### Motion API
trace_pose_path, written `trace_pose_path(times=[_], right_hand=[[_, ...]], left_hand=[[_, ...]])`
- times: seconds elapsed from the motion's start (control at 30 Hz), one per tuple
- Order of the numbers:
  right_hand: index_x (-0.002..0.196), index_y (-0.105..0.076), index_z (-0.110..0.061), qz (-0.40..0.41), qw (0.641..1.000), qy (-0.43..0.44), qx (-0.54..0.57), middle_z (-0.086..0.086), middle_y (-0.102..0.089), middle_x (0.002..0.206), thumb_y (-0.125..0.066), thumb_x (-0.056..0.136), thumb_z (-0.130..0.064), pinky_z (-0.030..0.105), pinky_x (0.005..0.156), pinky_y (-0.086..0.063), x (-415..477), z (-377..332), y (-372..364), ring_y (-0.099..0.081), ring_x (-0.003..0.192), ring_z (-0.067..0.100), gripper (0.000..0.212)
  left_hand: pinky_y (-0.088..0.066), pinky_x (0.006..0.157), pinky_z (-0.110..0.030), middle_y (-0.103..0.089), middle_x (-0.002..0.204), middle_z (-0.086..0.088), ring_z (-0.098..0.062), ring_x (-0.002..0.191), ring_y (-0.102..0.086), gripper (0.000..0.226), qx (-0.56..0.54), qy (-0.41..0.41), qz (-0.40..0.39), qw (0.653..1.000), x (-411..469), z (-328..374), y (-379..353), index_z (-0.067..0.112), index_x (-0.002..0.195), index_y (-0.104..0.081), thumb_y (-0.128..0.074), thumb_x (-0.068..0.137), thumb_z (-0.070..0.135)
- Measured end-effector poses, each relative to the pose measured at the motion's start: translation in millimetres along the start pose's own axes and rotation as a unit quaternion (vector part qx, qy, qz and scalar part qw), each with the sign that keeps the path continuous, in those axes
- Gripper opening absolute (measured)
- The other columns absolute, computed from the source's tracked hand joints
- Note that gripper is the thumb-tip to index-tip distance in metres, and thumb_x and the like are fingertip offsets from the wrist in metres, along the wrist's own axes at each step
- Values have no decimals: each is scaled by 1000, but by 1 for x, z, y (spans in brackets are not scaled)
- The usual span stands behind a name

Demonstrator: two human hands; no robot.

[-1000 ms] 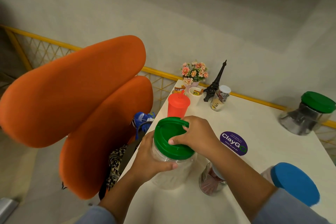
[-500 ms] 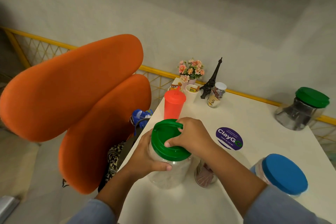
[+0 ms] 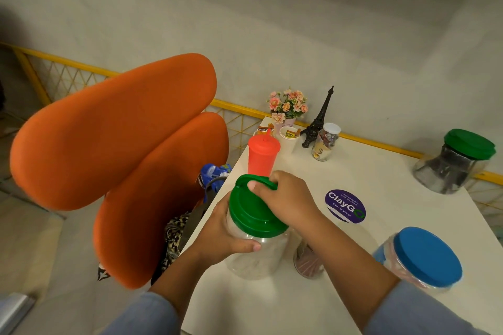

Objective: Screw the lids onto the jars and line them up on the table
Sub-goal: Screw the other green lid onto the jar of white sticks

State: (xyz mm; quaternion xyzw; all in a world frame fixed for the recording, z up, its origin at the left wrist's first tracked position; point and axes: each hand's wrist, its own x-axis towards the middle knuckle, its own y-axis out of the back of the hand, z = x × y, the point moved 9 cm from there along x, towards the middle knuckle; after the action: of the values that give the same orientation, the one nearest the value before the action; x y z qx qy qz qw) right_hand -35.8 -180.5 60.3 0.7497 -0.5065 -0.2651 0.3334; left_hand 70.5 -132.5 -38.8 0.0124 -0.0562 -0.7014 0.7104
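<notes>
A clear plastic jar [image 3: 255, 258] stands near the left edge of the white table [image 3: 367, 177]. My left hand [image 3: 220, 231] wraps around its upper body. A green lid [image 3: 251, 212] sits on the jar's mouth, and my right hand [image 3: 288, 198] grips the lid's far rim from above. A jar with a blue lid [image 3: 424, 258] stands at the near right. At the far right another jar, topped by a green lid [image 3: 469, 144], rests on the table. A small glass jar [image 3: 307, 264] is partly hidden behind my right forearm.
A red tumbler [image 3: 262, 155] stands just behind the held jar. Flowers [image 3: 287, 106], a small tower model [image 3: 318, 119], paper cups and a white-capped small jar [image 3: 325, 144] crowd the far corner. An orange chair [image 3: 122, 139] sits left of the table. A purple sticker [image 3: 345, 205] lies mid-table.
My right hand has turned on the green lid, with the fingers shifted farther round its rim. The view has drifted slightly; my left hand keeps the jar in place.
</notes>
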Motion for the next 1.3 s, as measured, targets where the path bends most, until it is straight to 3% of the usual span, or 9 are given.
trace_pose_path(times=[0.07, 0.17, 0.3, 0.47, 0.63, 0.77, 0.9, 1.13, 1.3], right_hand=[[75, -43, -21, 9, 1000, 10, 7, -4, -49, 71, -51, 90, -42, 23, 54, -33, 3, 1, 10, -46, 66, 11, 26], [105, -49, -22, 8, 1000, 8, 6, 1, -61, 101, -47, 95, -27, 25, 66, -41, 10, 9, 16, -52, 82, 13, 12], [135, -40, -20, -20, 1000, 11, -22, 4, -53, 133, -44, 96, -19, 33, 95, -42, 12, 15, 11, -51, 118, 23, 39], [148, -10, -20, -79, 994, -28, -75, 8, -29, 153, -29, 99, -39, 42, 113, -23, 17, 32, -2, -29, 139, 28, 56], [149, -4, -18, -128, 989, -36, -59, 9, -22, 155, -27, 93, -56, 43, 112, -22, 16, 46, -16, -25, 141, 29, 72], [148, -3, -32, -156, 984, 45, -68, 1, -5, 158, -58, 76, -62, 47, 115, -18, 12, 23, -16, -8, 144, 28, 95], [146, -3, -39, -233, 952, 105, -171, -4, 7, 157, -75, 65, -54, 47, 115, -17, 1, 10, -30, 4, 144, 29, 110], [146, -6, -36, -194, 945, 90, -246, -2, -9, 154, -65, 67, -67, 43, 105, -35, 4, 11, -28, -16, 138, 30, 104], [147, -6, -32, -154, 949, 66, -267, 3, -23, 147, -58, 67, -72, 40, 98, -41, 5, 11, -24, -27, 133, 30, 104]], left_hand=[[-49, 96, -29, -56, 129, 3, -13, 121, -54, 98, 3, 0, 3, 1000, 0, 0, 0, 33, 132, -43, -90, 47, 22], [-49, 91, -18, -53, 129, 9, -6, 120, -53, 99, 13, -2, 3, 1000, 0, 2, 0, 40, 130, -40, -89, 45, 27], [-48, 85, -10, -52, 128, 12, 0, 117, -52, 96, 17, -4, 3, 1000, 0, 3, -1, 43, 127, -40, -88, 46, 26], [-49, 92, -17, -52, 128, 12, -2, 119, -51, 95, 22, -8, 6, 1000, 0, 2, 0, 45, 127, -41, -88, 47, 25], [-46, 102, -34, -53, 130, 10, -11, 123, -51, 97, 25, -8, 3, 1000, 1, -2, 0, 40, 131, -41, -89, 48, 27], [-47, 100, -36, -56, 128, 5, -17, 122, -53, 93, 16, -14, 0, 1000, 2, 0, -1, 35, 131, -44, -89, 50, 21], [-49, 96, -28, -56, 127, 8, -11, 120, -54, 95, 11, -7, 8, 1000, 2, -1, 0, 39, 129, -42, -89, 48, 21], [-51, 93, -28, -55, 128, 4, -14, 120, -54, 98, 14, 0, 3, 1000, 3, -7, 1, 34, 132, -41, -90, 47, 21], [-47, 102, -45, -52, 133, 4, -17, 124, -51, 104, 25, 9, 9, 1000, 4, -14, 3, 34, 136, -38, -91, 47, 23]])
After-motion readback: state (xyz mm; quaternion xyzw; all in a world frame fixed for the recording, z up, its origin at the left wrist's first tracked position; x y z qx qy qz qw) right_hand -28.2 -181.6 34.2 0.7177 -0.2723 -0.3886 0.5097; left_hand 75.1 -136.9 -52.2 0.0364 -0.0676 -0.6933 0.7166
